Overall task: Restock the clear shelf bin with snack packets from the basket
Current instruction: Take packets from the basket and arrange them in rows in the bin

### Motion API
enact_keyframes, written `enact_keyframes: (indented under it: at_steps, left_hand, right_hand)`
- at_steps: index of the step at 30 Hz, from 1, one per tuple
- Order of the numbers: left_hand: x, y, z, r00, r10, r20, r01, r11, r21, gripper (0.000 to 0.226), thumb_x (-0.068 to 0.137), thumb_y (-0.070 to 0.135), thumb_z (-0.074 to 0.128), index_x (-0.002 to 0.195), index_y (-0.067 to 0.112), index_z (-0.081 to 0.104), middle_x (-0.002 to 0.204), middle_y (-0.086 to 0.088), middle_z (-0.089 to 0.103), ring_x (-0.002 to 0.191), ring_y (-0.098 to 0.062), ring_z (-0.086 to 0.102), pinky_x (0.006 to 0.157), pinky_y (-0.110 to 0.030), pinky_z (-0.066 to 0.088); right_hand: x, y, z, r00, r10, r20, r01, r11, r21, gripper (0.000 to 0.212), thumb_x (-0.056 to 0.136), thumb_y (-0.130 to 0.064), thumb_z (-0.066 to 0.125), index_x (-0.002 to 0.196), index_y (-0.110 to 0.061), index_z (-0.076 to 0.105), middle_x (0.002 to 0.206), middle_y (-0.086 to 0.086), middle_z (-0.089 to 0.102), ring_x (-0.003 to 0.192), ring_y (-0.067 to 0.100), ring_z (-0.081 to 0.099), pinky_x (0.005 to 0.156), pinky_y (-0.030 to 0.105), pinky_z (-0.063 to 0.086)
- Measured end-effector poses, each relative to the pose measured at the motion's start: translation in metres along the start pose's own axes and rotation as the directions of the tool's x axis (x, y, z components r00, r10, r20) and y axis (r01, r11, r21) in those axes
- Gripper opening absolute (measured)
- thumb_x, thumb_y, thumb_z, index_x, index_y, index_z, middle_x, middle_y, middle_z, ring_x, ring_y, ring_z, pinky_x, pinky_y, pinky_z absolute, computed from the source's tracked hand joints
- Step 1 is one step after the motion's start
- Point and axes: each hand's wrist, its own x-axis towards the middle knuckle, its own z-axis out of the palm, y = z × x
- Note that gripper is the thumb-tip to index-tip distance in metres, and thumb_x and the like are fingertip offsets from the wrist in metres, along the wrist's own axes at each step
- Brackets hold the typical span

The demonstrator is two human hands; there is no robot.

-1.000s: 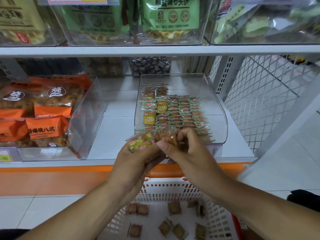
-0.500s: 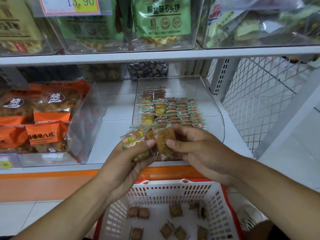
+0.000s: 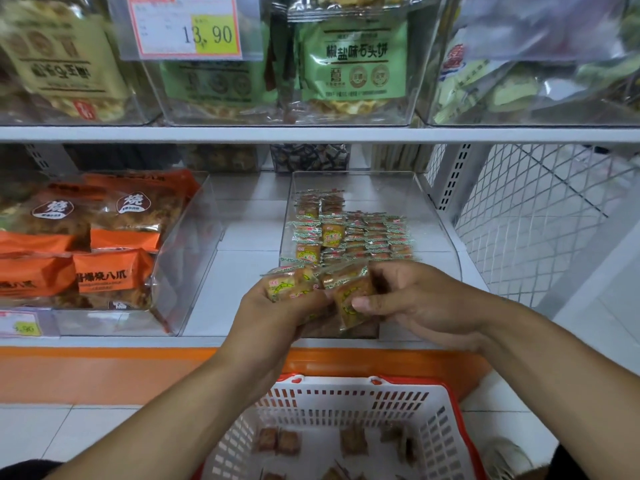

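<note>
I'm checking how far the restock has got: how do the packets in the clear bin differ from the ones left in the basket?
The packets in the clear bin lie in neat, tightly packed rows; the packets in the basket lie scattered and apart. The bin's packets are many, covering much of the clear bin's floor; the basket's are few, with bare floor showing in the basket. Both look like the same small, square, brownish snack packets.

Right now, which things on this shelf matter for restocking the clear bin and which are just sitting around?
Part of the job:
clear bin
snack packets already in it
packet bunch in left hand
single packet pinched by right hand
basket

Just lying about:
orange bags
green bags
price tag
</note>
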Motion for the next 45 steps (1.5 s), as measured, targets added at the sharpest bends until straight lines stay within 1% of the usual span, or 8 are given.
enact_keyframes:
  at_steps: [7, 10, 13, 18, 27, 31, 41, 45]
  left_hand:
    - [0.003, 0.000, 0.005, 0.989, 0.098, -0.115, -0.086, 0.990, 0.108, 0.038, 0.080, 0.006, 0.082, 0.115, 0.010, 0.069, 0.102, -0.011, 0.078, 0.093, -0.027, 0.077, 0.076, -0.035, 0.064]
    - [0.002, -0.003, 0.008, 0.989, 0.089, -0.114, -0.081, 0.994, 0.076, 0.037, 0.078, 0.004, 0.083, 0.112, 0.011, 0.070, 0.098, -0.012, 0.078, 0.088, -0.025, 0.077, 0.066, -0.026, 0.060]
    - [0.002, -0.007, 0.008, 0.989, 0.086, -0.119, -0.076, 0.993, 0.090, 0.036, 0.075, 0.007, 0.086, 0.106, 0.016, 0.072, 0.095, -0.010, 0.078, 0.086, -0.024, 0.077, 0.066, -0.025, 0.059]
    - [0.003, -0.012, 0.005, 0.994, 0.072, -0.080, -0.062, 0.990, 0.123, 0.036, 0.072, 0.013, 0.089, 0.104, 0.022, 0.074, 0.097, -0.006, 0.079, 0.091, -0.023, 0.076, 0.075, -0.031, 0.062]
    - [0.003, -0.016, 0.007, 0.996, 0.045, -0.081, -0.030, 0.984, 0.173, 0.051, 0.061, 0.027, 0.093, 0.108, 0.028, 0.072, 0.098, 0.003, 0.078, 0.094, -0.018, 0.076, 0.086, -0.040, 0.063]
    - [0.001, -0.017, 0.006, 0.996, 0.039, -0.082, -0.025, 0.984, 0.175, 0.047, 0.068, 0.020, 0.093, 0.109, 0.026, 0.073, 0.098, 0.002, 0.078, 0.095, -0.019, 0.076, 0.085, -0.039, 0.063]
    - [0.001, -0.015, 0.006, 0.998, 0.034, -0.058, -0.025, 0.988, 0.152, 0.042, 0.072, 0.018, 0.090, 0.109, 0.023, 0.073, 0.098, -0.002, 0.079, 0.092, -0.020, 0.076, 0.073, -0.029, 0.062]
    - [0.003, -0.009, 0.007, 0.999, -0.003, -0.039, 0.005, 0.999, 0.033, 0.047, 0.069, 0.020, 0.090, 0.112, 0.013, 0.072, 0.098, -0.010, 0.078, 0.094, -0.029, 0.076, 0.073, -0.034, 0.062]
  right_hand:
    - [0.049, -0.008, -0.028, 0.961, -0.002, -0.277, 0.017, 0.999, 0.051, 0.042, 0.082, 0.004, 0.071, 0.122, -0.002, 0.061, 0.119, 0.015, 0.070, 0.116, 0.026, 0.063, 0.112, 0.038, 0.041]
    - [0.080, 0.005, -0.032, 0.877, -0.001, -0.480, -0.060, 0.992, -0.110, 0.030, 0.085, 0.008, 0.071, 0.101, -0.013, 0.058, 0.092, 0.003, 0.065, 0.088, 0.013, 0.064, 0.088, 0.023, 0.048]
    - [0.103, 0.019, -0.032, 0.835, -0.005, -0.551, -0.107, 0.979, -0.171, 0.058, 0.085, 0.003, 0.073, 0.136, -0.012, 0.048, 0.091, -0.002, 0.056, 0.078, 0.006, 0.060, 0.059, 0.009, 0.048]
    - [0.115, 0.029, -0.031, 0.796, -0.021, -0.605, -0.181, 0.945, -0.271, 0.076, 0.082, -0.019, 0.083, 0.148, -0.021, 0.046, 0.128, 0.003, 0.060, 0.111, 0.020, 0.059, 0.101, 0.036, 0.050]
    - [0.120, 0.029, -0.025, 0.757, -0.151, -0.635, -0.161, 0.900, -0.406, 0.092, 0.085, -0.004, 0.078, 0.159, -0.020, 0.026, 0.150, 0.012, 0.049, 0.134, 0.024, 0.051, 0.091, 0.023, 0.049]
    - [0.120, 0.028, -0.023, 0.778, -0.134, -0.614, -0.246, 0.834, -0.493, 0.091, 0.089, -0.010, 0.074, 0.160, -0.016, 0.018, 0.157, 0.011, 0.042, 0.144, 0.026, 0.041, 0.118, 0.038, 0.035]
    - [0.119, 0.023, -0.005, 0.827, -0.072, -0.558, -0.390, 0.643, -0.660, 0.087, 0.102, -0.016, 0.053, 0.160, -0.020, -0.011, 0.158, 0.018, 0.037, 0.140, 0.036, 0.042, 0.108, 0.038, 0.041]
    - [0.102, 0.004, -0.008, 0.777, -0.246, -0.579, -0.261, 0.711, -0.653, 0.074, 0.100, -0.020, 0.058, 0.161, -0.018, 0.016, 0.160, 0.009, 0.035, 0.145, 0.028, 0.035, 0.118, 0.043, 0.034]
